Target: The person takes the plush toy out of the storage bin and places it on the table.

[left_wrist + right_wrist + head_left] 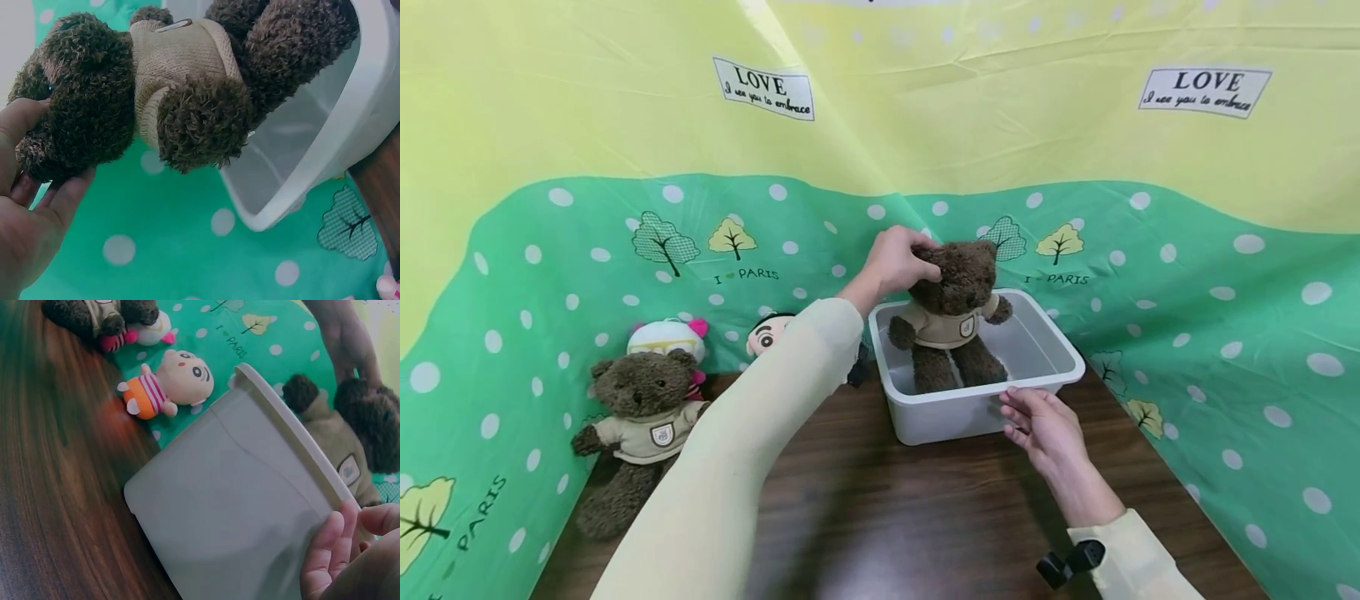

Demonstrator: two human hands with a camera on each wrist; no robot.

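My left hand [898, 260] grips a brown teddy bear [951, 329] by the side of its head. The bear wears a beige sweater with a badge and is upright, its legs inside a light grey plastic bin [940, 417]. In the left wrist view, thumb and fingers of the left hand [31, 194] sink into the fur of the bear's head [87, 94]. At the bin's front right, my right hand [1048, 429] pinches the rim. The right wrist view shows its thumb over the rim and its fingers [325, 544] against the outer wall.
A second teddy bear [643, 408] in a matching sweater sits at the left, before a white and pink plush toy [666, 335]. A boy doll [153, 394] in orange shorts leans against the green polka-dot cloth [1225, 375]. Everything stands on a dark wooden table [887, 517].
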